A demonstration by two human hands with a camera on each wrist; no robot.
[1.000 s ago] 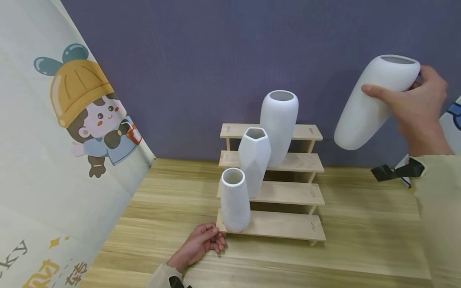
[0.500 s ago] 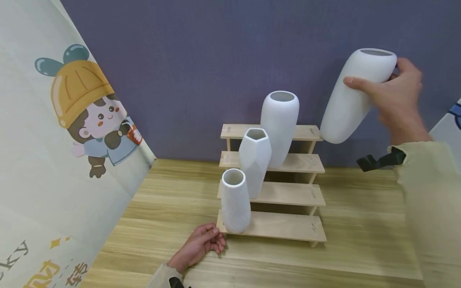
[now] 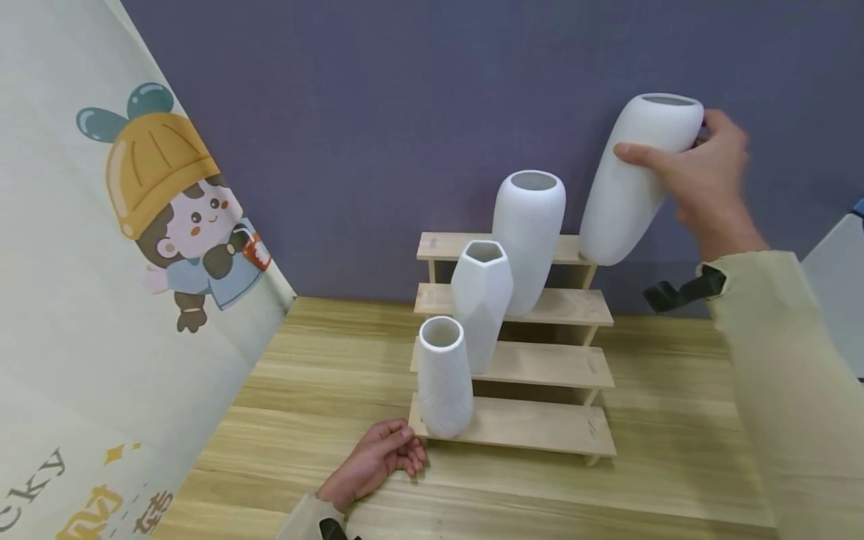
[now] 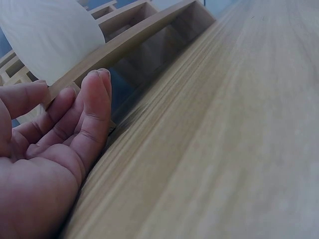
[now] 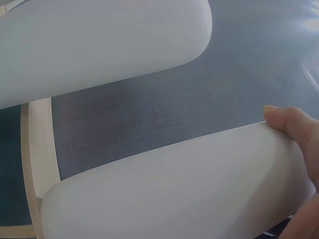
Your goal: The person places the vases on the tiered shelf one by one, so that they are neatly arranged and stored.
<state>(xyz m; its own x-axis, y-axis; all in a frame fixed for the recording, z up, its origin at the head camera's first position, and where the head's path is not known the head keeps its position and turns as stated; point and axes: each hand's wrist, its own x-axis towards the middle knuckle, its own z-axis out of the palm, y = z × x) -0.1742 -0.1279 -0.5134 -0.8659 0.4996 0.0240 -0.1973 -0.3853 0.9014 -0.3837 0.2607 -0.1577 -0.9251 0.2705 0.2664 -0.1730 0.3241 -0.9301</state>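
Note:
My right hand (image 3: 712, 169) grips a tall white vase (image 3: 631, 176) near its mouth, thumb across the front and fingers behind. The vase tilts, its base at the right end of the top step; I cannot tell whether they touch. My left hand (image 3: 381, 457) pinches the front left corner of the wooden stepped stand (image 3: 540, 424), thumb above and fingers beneath in the left wrist view. On the stand's left and middle rise a textured white vase (image 3: 445, 382) on the bottom step, a faceted vase (image 3: 481, 307) above it, and a smooth rounded vase (image 3: 529, 232) behind.
The stand rests on a wood-grain table (image 3: 304, 390) against a dark blue-grey backdrop (image 3: 351, 150). At the left hangs a pale sheet (image 3: 61, 300) printed with a cartoon figure. A pale panel (image 3: 837, 285) stands at the far right.
My right hand has carried the tall vase leftward, from right of the stand to the top step's right end, and it leans less. My left hand stays at the corner.

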